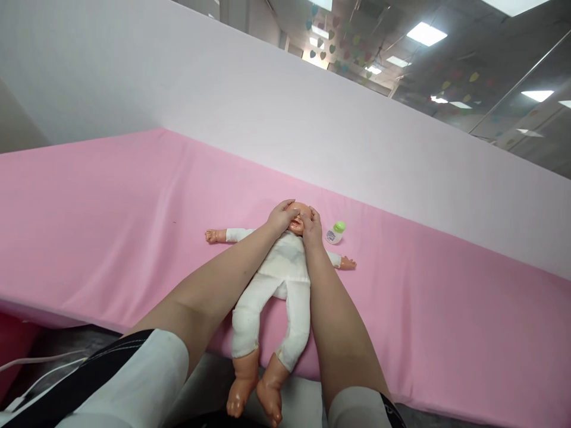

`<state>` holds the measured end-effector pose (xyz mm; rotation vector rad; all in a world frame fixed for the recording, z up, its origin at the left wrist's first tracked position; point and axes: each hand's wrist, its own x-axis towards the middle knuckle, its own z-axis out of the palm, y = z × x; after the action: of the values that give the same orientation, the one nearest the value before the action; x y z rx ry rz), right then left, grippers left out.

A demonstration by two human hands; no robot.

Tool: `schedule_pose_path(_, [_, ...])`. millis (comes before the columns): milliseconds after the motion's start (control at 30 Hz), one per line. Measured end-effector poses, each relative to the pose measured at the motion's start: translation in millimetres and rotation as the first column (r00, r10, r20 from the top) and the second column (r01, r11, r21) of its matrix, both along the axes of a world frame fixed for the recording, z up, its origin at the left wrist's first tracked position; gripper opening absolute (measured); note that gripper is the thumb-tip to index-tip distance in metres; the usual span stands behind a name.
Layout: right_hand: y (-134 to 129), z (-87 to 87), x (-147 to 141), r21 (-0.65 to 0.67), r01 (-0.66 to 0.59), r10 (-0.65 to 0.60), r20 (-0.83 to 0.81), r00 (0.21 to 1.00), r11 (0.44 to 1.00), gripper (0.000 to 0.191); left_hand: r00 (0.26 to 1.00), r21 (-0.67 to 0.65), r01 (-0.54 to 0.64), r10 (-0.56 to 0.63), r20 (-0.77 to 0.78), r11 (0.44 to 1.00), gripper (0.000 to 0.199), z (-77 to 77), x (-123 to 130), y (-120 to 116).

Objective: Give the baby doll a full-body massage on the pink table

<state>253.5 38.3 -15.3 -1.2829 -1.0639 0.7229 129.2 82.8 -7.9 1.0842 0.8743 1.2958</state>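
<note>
A baby doll (285, 258) in a white cloth suit lies on its back, arms spread and feet pointing towards me. My left hand (281, 217) is curved round one side of the doll's head, its thumb across the face near the eye. On the other side, my right hand (313, 226) cups the head the same way, thumb by the nose. Both hands touch the doll, and between them the mouth and forehead show. Fingers behind the head are partly hidden. Close to my right hand, a small clear bottle (334, 233) with a green cap rests on the mat.
The doll lies on a pink padded surface (446, 309) whose front edge is near me. Behind it rises a white wall panel (285, 119), with glass (446, 77) above. White cables (40, 374) hang at the lower left.
</note>
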Motion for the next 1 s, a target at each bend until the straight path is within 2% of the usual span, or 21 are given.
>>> schedule_pose_path(133, [0,1.0,1,0.012,0.001,-0.002,0.02,1.0,1.0,0.069,0.999,0.0,-0.031,0.031,0.008,1.0,0.065,-2.7,3,-2])
schedule_pose_path(233, [3,0.9,1,0.039,-0.029,0.031,-0.049,0.998,0.999,0.067,0.996,-0.03,-0.044,0.046,0.073,0.999,0.059,-1.0,5,-2])
schedule_pose_path(400, [3,-5.1,3,0.103,-0.089,0.111,-0.232,0.966,0.991,0.07,0.973,-0.128,0.035,-0.005,0.233,0.991,0.055,5.2,-1,-4])
schedule_pose_path(600, [-3,-7.7,5,0.121,-0.136,0.168,-0.312,0.935,0.983,0.079,0.955,-0.133,0.079,-0.037,0.293,0.988,0.064,8.4,-12,-11])
schedule_pose_path(800, [-4,2.0,3,0.083,-0.161,0.175,-0.199,0.964,0.983,0.086,0.953,-0.117,0.112,-0.073,0.294,0.987,0.094,9.5,-12,-13])
schedule_pose_path(900, [-3,3.9,2,0.048,-0.128,0.132,-0.1,0.986,0.991,0.087,0.968,-0.12,0.08,-0.048,0.245,0.99,0.088,9.9,-9,-13])
schedule_pose_path(1000, [0,2.8,2,0.039,-0.051,0.051,-0.003,0.999,0.998,0.08,0.981,-0.113,0.038,-0.016,0.193,0.993,0.077,9.0,-6,-12])
